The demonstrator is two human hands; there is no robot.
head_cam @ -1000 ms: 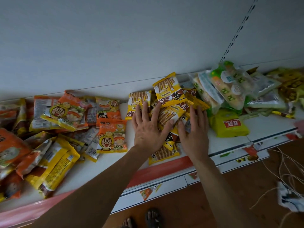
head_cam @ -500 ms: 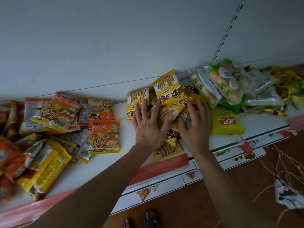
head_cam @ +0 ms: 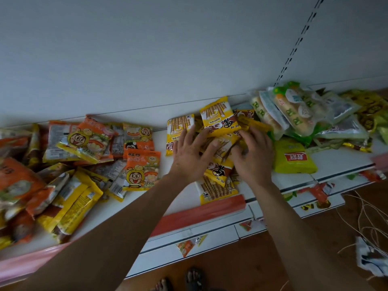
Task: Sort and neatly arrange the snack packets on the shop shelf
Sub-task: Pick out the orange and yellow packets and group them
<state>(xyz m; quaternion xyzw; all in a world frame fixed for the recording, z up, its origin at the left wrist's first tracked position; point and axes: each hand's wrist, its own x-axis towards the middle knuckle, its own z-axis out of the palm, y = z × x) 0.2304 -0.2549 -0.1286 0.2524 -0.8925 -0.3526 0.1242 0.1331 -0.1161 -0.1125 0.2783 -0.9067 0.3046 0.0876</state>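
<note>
A pile of yellow-and-brown wafer-roll packets [head_cam: 216, 118] lies in the middle of the white shelf [head_cam: 147, 202]. My left hand [head_cam: 189, 154] rests flat on the pile's left side, fingers spread and straight. My right hand [head_cam: 254, 154] lies on the pile's right side, its fingers bent down into the packets. One wafer-roll packet [head_cam: 216, 190] sticks out toward the shelf's front edge below both hands. Whether the right hand grips a packet is hidden by its own fingers.
Orange and yellow cartoon-face packets [head_cam: 142, 169] are heaped on the left. A yellow-green bag [head_cam: 294, 158] and clear bread packs [head_cam: 294, 110] lie to the right. A red price strip [head_cam: 199, 213] runs along the shelf front. Loose string [head_cam: 365, 223] lies on the brown floor.
Both hands have stayed on the wafer-roll pile. The right hand's fingers have curled in from flat, and the hands have drawn slightly closer together.
</note>
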